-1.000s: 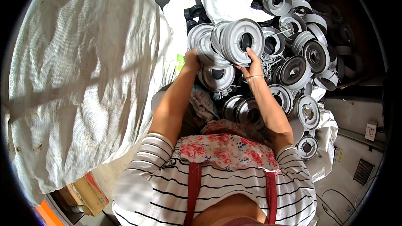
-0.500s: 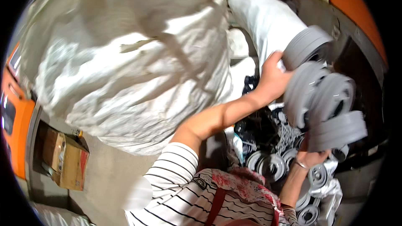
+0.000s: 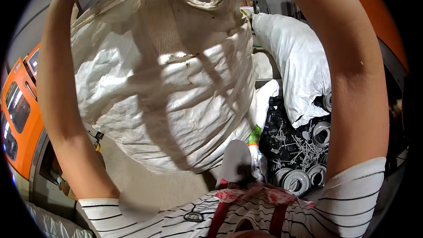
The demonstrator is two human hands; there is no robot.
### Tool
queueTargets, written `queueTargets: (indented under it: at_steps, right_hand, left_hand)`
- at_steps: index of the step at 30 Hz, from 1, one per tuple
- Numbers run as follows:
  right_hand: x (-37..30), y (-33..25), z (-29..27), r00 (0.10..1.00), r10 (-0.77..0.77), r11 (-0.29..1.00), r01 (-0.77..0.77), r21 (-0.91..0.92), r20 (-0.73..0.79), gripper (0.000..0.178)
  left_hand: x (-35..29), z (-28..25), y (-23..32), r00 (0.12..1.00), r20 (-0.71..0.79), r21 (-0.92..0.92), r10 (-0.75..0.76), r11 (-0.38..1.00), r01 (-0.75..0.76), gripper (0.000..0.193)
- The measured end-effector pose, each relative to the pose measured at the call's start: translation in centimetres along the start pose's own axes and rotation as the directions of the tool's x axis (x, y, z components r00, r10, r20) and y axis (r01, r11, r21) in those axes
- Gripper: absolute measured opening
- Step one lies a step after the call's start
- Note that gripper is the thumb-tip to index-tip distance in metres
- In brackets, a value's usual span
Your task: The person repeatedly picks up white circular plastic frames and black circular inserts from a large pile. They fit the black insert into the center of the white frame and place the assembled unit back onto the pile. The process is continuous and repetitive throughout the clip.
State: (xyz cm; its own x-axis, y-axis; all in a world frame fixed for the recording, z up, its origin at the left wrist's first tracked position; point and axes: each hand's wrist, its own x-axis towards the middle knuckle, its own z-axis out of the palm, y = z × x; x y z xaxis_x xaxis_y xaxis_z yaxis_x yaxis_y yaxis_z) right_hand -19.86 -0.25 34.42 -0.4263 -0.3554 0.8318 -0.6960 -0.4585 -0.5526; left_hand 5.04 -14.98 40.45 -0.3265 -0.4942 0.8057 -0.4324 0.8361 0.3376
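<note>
Both my arms reach up and out past the upper edge, the left along the left side and the right along the right. My left hand and my right hand lie beyond the picture, so their fingers and anything in them are hidden. Between the arms stands a large white woven sack (image 3: 176, 88), its rolled rim curling open at the top. Grey ringed plastic parts (image 3: 296, 181) lie to the lower right, several of them, beside a heap of thin grey plastic scraps (image 3: 304, 150) and dark pieces.
A full white bag (image 3: 296, 57) leans right of the sack. A green-and-white packet (image 3: 255, 143) lies near my body. At the far left stands an orange machine (image 3: 18, 110) with dark windows. Bare floor (image 3: 176, 189) shows below the sack.
Both arms have swung up from the right side and spread apart. The stack of grey ringed parts that was between my hands is out of view. My view has shifted.
</note>
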Motion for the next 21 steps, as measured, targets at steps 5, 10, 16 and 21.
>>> queueTargets:
  at_steps: [5,10,16,21]
  right_hand:
    - [-0.8,1.3,2.4,0.974,0.171,0.978,-0.15,-0.148,0.146,0.061]
    - [2.3,2.7,3.6,0.962,0.088,0.881,0.046,-0.472,0.259,0.054]
    - [2.2,3.2,3.1,0.942,0.103,0.76,0.132,-0.637,0.318,0.047]
    - [-1.0,2.7,-2.7,0.95,0.058,0.705,0.178,-0.687,0.306,0.042]
  left_hand:
    - [-6.7,2.8,-5.2,0.739,0.316,0.091,0.595,0.756,-0.648,0.063]
    - [-6.2,3.7,-2.4,0.79,0.466,0.41,0.399,0.693,-0.593,0.047]
    - [-4.4,2.5,-5.0,0.802,0.232,0.012,0.551,0.823,-0.569,0.035]
    - [1.8,1.1,-6.4,0.921,0.225,0.352,0.318,0.855,-0.381,0.046]
